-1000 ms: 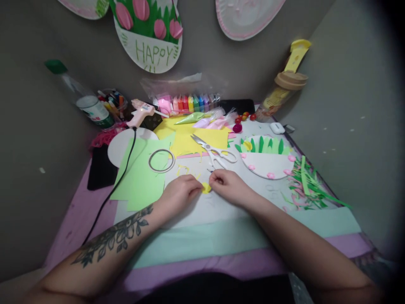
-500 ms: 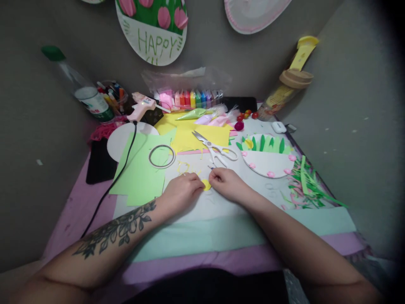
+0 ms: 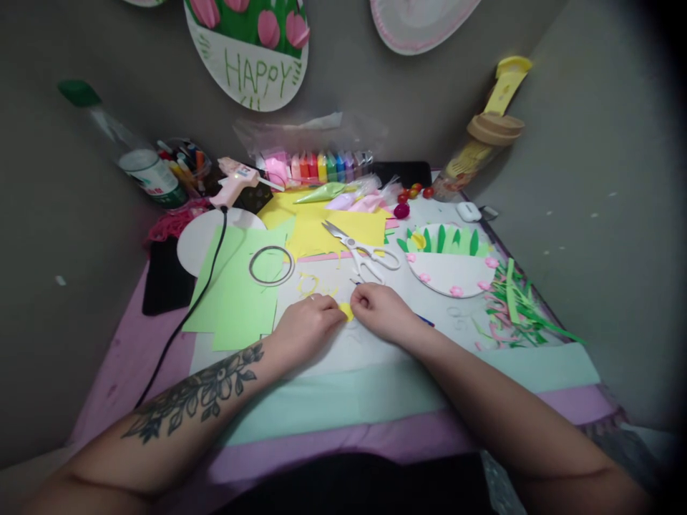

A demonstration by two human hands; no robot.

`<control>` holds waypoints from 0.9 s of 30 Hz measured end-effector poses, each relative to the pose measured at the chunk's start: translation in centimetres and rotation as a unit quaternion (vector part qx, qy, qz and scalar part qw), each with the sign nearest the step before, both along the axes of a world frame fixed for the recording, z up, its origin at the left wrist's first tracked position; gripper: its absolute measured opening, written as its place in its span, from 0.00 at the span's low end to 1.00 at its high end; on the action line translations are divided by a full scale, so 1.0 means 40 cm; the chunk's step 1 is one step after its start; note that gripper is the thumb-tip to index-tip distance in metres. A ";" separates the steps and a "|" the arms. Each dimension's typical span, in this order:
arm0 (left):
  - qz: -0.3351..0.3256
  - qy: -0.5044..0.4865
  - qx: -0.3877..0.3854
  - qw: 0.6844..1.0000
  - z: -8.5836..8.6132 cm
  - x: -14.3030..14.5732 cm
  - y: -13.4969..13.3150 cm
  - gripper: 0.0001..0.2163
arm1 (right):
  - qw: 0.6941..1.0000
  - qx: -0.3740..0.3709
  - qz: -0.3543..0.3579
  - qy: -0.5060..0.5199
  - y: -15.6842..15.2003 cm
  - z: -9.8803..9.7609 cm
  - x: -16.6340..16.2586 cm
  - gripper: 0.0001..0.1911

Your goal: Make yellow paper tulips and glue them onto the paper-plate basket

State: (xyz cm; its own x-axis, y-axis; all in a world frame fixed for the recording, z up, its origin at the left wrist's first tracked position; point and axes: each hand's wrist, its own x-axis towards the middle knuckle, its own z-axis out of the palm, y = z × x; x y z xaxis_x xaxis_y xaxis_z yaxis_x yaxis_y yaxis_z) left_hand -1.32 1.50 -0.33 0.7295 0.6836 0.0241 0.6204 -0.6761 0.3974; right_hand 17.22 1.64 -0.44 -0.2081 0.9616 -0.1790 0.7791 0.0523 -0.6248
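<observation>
A small yellow paper piece (image 3: 346, 311) lies between my two hands on the white sheet. My left hand (image 3: 305, 322) is closed, its fingertips pinching the piece's left side. Curled into a pinch, my right hand (image 3: 381, 307) meets its right edge; the fingertips are partly hidden. A dark blue pen or pencil (image 3: 426, 321) pokes out on both sides of my right hand, and I cannot tell whether it is held or lies underneath. White-handled scissors (image 3: 365, 254) rest open just beyond my hands. Thin yellow paper scraps (image 3: 308, 285) lie beyond my left hand.
At left are green paper sheets (image 3: 230, 286), a tape roll (image 3: 271, 266) and a pink glue gun (image 3: 235, 184) with a black cord. Yellow paper (image 3: 338, 232) lies farther back. To the right are a decorated paper plate (image 3: 451, 272) and green paper strips (image 3: 512, 307).
The view has shifted slightly. More of the blue pen or pencil now shows beside my right wrist. Both hands stay closed at the yellow piece, with little movement.
</observation>
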 end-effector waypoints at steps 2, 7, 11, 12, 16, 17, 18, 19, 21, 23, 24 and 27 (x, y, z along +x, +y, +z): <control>-0.016 0.020 0.011 1.000 0.005 -0.002 -0.002 0.12 | 1.000 0.002 0.002 -0.001 0.000 -0.001 0.000 0.06; -0.059 0.049 0.045 0.996 0.020 -0.003 -0.008 0.11 | 1.000 0.006 0.007 -0.003 0.002 -0.003 0.000 0.07; -0.090 0.095 0.083 0.988 0.023 0.001 -0.013 0.11 | 1.000 0.004 0.008 -0.004 0.003 -0.002 0.000 0.07; -0.100 0.104 0.093 0.985 0.022 0.002 -0.014 0.12 | 1.000 0.002 0.007 -0.006 0.003 -0.001 -0.001 0.06; -0.124 0.110 0.115 0.980 0.011 0.005 -0.014 0.12 | 1.000 -0.009 0.008 -0.012 0.002 0.002 -0.003 0.06; -0.126 0.110 0.114 0.979 0.009 0.006 -0.014 0.11 | 1.000 -0.009 0.010 -0.012 0.002 0.003 -0.003 0.07; -0.125 0.112 0.112 0.979 0.008 0.006 -0.014 0.11 | 1.000 -0.009 0.011 -0.012 0.002 0.004 -0.003 0.07; -0.125 0.113 0.111 0.979 0.007 0.006 -0.014 0.11 | 1.000 -0.009 0.012 -0.013 0.001 0.004 -0.003 0.06; -0.125 0.115 0.111 0.979 0.007 0.006 -0.014 0.11 | 1.000 -0.008 0.011 -0.016 0.001 0.003 -0.004 0.06; -0.126 0.113 0.111 0.979 0.008 0.005 -0.015 0.11 | 1.000 -0.006 0.011 -0.017 0.001 0.001 -0.003 0.07; -0.127 0.111 0.111 0.979 0.008 0.005 -0.015 0.11 | 1.000 -0.006 0.012 -0.017 0.001 0.001 -0.003 0.07; -0.127 0.107 0.108 0.980 0.011 0.004 -0.015 0.11 | 1.000 -0.005 0.014 -0.010 0.002 0.000 -0.001 0.07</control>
State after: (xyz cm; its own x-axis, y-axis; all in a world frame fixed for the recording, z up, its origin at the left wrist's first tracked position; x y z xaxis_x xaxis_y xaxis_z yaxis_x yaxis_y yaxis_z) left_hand -1.17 0.89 0.09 0.8796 0.4751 -0.0242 0.4748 -0.8736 0.1072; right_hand 17.19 1.72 -0.45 -0.2303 0.9537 -0.1934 0.7899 0.0672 -0.6095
